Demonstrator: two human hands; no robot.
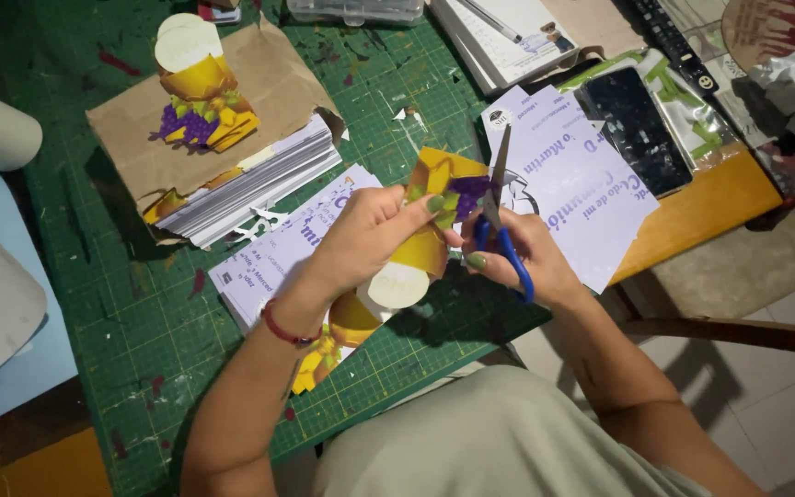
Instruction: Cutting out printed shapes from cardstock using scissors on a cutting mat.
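My lap sits nearest, below the green cutting mat point(140, 304) on the counter. My left hand point(370, 235) pinches the printed chalice cutout point(430, 230), thin, floppy card, best held near the cut. My right hand point(526, 258) is clamped in blue-handled scissors point(499, 216).

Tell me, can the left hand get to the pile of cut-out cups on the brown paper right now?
Probably not right away. The left hand is busy pinching the printed cup sheet that the scissors in the right hand are cutting. The way over the green mat to the cut-out pile looks free, though.
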